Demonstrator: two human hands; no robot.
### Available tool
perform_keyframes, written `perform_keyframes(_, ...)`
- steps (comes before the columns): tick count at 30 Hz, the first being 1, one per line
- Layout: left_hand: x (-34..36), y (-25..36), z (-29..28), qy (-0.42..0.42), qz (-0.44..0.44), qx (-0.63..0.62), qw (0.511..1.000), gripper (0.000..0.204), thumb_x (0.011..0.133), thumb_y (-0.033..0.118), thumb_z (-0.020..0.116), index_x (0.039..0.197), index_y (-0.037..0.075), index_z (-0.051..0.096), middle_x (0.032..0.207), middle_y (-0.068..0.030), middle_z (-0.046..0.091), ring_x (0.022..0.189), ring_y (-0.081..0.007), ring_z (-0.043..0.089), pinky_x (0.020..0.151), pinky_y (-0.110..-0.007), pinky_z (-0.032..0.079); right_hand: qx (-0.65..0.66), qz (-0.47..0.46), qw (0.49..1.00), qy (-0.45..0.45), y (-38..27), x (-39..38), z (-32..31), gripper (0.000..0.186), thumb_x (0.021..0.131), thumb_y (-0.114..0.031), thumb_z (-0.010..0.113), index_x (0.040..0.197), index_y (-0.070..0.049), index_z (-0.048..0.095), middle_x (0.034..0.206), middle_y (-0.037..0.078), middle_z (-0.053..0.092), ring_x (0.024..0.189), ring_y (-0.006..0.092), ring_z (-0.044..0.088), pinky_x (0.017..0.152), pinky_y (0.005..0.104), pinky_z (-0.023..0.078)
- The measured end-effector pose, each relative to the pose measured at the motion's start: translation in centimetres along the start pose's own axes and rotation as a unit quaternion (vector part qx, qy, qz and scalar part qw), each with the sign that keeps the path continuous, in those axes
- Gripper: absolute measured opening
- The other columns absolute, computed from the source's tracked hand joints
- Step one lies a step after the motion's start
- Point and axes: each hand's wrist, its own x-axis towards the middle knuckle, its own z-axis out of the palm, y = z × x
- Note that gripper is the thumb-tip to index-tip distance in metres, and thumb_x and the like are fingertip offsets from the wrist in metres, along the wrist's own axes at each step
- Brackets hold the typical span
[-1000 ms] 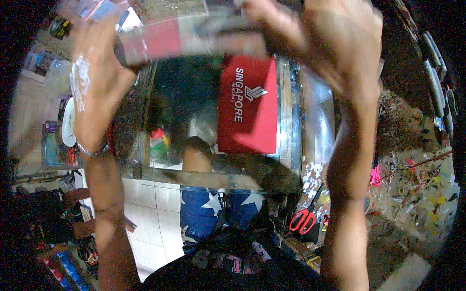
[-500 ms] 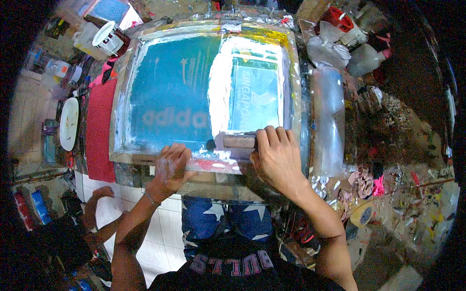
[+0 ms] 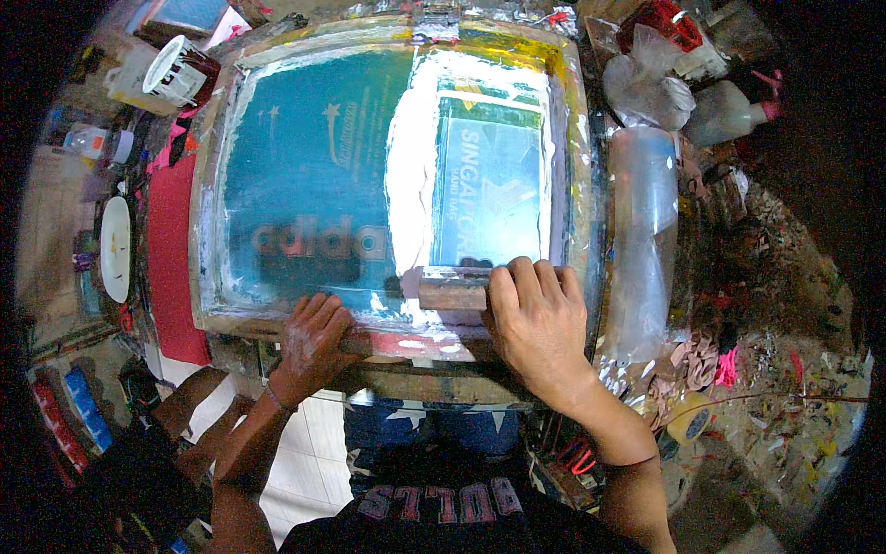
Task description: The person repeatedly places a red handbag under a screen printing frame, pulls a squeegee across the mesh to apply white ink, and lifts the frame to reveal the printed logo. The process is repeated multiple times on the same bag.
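A wooden-framed printing screen [image 3: 221,111] with teal mesh lies flat on the worktable. White ink is smeared across its right half around a rectangular printed design. My right hand [image 3: 540,323] grips a wooden-handled squeegee [image 3: 452,288] at the near edge of that design. My left hand [image 3: 314,337], spotted with white ink, presses flat on the near rail of the frame, fingers spread. Red fabric [image 3: 166,258] shows beside the frame's left edge.
A white tub [image 3: 175,69] and a plate [image 3: 115,247] sit at the left. Clear plastic sheeting [image 3: 641,231], a plastic bag [image 3: 651,83] and a bottle [image 3: 729,111] lie at the right. A tape roll [image 3: 688,423] and paint-spattered clutter cover the right bench. White tiled floor shows below.
One second ago both hands held the screen frame lifted above a red item. Now the frame lies flat, my left hand rests on its rail, my right holds the squeegee.
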Motion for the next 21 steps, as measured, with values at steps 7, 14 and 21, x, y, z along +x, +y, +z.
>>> perform_keyframes(7,-0.7,-0.9,1.2,0.025,0.014,0.032,0.999,0.052,0.056,0.025,0.087,0.092,0.004,0.056,0.099,-0.0157,0.059,0.095,-0.0355,0.059,0.085,-0.048,0.046,0.014,0.007,0.998,-0.063,0.4,1.6,-0.7,0.022,0.084,-0.017,0.060,0.104,-0.007,0.060,0.089,0.009,0.063,0.084,0.0261,0.064,0.072,0.0402,0.050)
perform_keyframes(14,-1.1,-1.1,1.7,0.132,0.067,0.012,0.989,0.063,0.060,0.032,0.088,0.103,0.000,0.056,0.106,-0.0187,0.060,0.101,-0.0394,0.059,0.089,-0.050,0.047,0.071,0.026,0.990,-0.120,1.9,3.6,-2.5,0.016,0.080,-0.012,0.067,0.095,-0.008,0.062,0.082,0.017,0.067,0.081,0.0379,0.065,0.068,0.0498,0.052)
perform_keyframes(21,0.4,0.7,-0.1,0.072,0.007,0.015,0.997,0.052,0.056,0.031,0.087,0.088,0.004,0.056,0.090,-0.0114,0.054,0.089,-0.0300,0.054,0.076,-0.041,0.042,0.065,0.054,0.994,-0.066,2.1,3.6,-3.8,0.019,0.081,-0.015,0.071,0.092,-0.004,0.060,0.081,0.019,0.066,0.079,0.0427,0.064,0.068,0.0507,0.048)
